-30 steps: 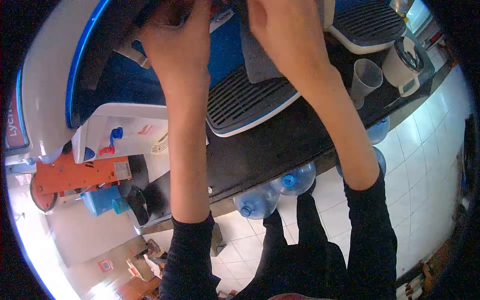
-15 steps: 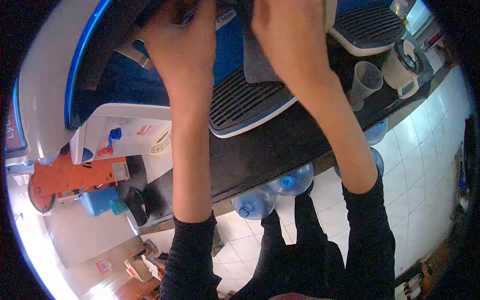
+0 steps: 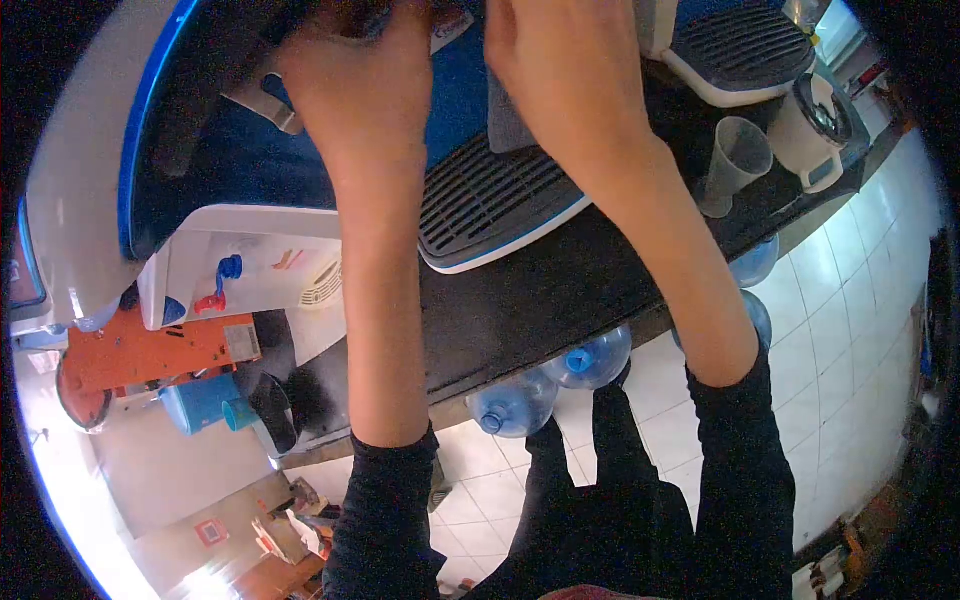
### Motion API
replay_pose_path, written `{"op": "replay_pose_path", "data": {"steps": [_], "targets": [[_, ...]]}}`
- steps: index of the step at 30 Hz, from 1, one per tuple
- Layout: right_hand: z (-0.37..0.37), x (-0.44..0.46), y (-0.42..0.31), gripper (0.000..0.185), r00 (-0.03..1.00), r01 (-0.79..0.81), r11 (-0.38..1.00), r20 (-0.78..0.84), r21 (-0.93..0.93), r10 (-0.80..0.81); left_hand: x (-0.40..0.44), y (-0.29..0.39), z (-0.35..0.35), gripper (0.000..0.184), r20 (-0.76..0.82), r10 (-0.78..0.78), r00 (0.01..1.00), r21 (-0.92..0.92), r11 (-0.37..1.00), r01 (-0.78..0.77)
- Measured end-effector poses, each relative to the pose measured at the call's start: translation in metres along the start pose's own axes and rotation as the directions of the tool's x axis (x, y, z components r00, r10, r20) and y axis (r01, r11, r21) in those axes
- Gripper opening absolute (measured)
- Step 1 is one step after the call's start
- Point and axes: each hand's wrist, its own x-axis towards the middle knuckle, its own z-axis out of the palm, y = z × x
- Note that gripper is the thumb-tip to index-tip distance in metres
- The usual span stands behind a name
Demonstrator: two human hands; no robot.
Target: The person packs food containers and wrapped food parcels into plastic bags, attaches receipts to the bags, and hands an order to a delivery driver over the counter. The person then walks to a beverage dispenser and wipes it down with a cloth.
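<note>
Inside the blue-lined recess of a white water dispenser (image 3: 75, 190) is my left hand (image 3: 360, 85). Its fingers curl away into shadow at the top edge, so its grip is hidden. Beside it sits a metal bracket (image 3: 262, 103). My right hand (image 3: 570, 60) is closed at the top edge, fingertips mostly out of sight, with a grey cloth (image 3: 508, 125) hanging from it. The cloth's lower end reaches the slotted drip tray (image 3: 500, 205) below both hands.
Right of my arm stand a clear plastic cup (image 3: 740, 155), a white lidded jug (image 3: 800, 130) and a second drip tray (image 3: 742, 50). The dark counter (image 3: 520, 310) ends in front of me. Large blue water bottles (image 3: 515, 400) stand below it. An orange box (image 3: 165, 345) is lower left.
My right hand has shifted slightly left, and the grey cloth has risen a little with it. My left hand stays almost in the same place.
</note>
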Motion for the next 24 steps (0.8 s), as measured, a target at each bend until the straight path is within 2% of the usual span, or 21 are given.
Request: {"op": "replay_pose_path", "data": {"steps": [2,3,4,6,7,11,15,19,21,22,24], "targets": [[-0.008,0.0,-0.003,0.034,0.992,-0.103,0.993,0.068,-0.052,0.107,0.003,-0.004,-0.003,0.017,0.023,-0.024,0.999,-0.079,0.997,0.026],[-0.002,-0.003,0.002,0.033,0.996,-0.073,0.997,-0.053,0.028,0.074,0.004,-0.006,-0.005,0.017,0.044,-0.007,0.999,-0.104,0.994,0.012],[0.001,-0.004,0.001,0.033,0.994,-0.104,0.991,-0.037,0.084,0.107,0.005,-0.006,-0.006,0.017,0.063,0.011,0.998,-0.129,0.992,-0.003],[0.002,-0.005,-0.004,0.033,0.985,-0.172,0.967,0.003,0.188,0.174,0.006,-0.004,-0.005,0.016,0.026,-0.002,1.0,-0.003,1.0,0.002],[0.0,-0.004,-0.003,0.034,0.987,-0.16,0.981,-0.014,0.113,0.163,0.006,-0.002,-0.005,0.016,0.009,-0.007,1.0,0.058,0.998,0.006],[-0.002,-0.004,0.006,0.035,0.996,-0.052,0.996,-0.081,-0.076,0.046,0.0,0.006,-0.001,0.016,0.01,-0.011,1.0,-0.034,0.999,0.011],[-0.006,-0.005,0.011,0.036,0.999,0.015,0.999,-0.05,-0.029,-0.016,0.0,0.001,0.002,0.017,-0.01,0.018,1.0,-0.123,0.992,-0.019],[-0.003,-0.001,0.01,0.035,0.994,0.106,0.994,-0.037,0.006,-0.106,-0.001,-0.001,0.003,0.019,-0.032,0.03,0.999,-0.004,1.0,-0.03],[-0.007,0.0,0.008,0.034,0.992,0.109,0.993,0.063,-0.038,-0.106,0.005,-0.005,-0.002,0.02,-0.016,-0.019,1.0,0.0,1.0,0.019],[-0.007,0.0,0.009,0.034,0.996,0.078,0.997,0.053,-0.024,-0.076,0.006,-0.007,-0.005,0.021,-0.002,-0.06,0.998,-0.019,0.998,0.06],[-0.007,0.002,0.012,0.033,0.999,0.027,1.0,0.029,0.007,-0.027,0.003,-0.007,-0.002,0.02,0.016,-0.022,1.0,-0.118,0.993,0.023]]}}
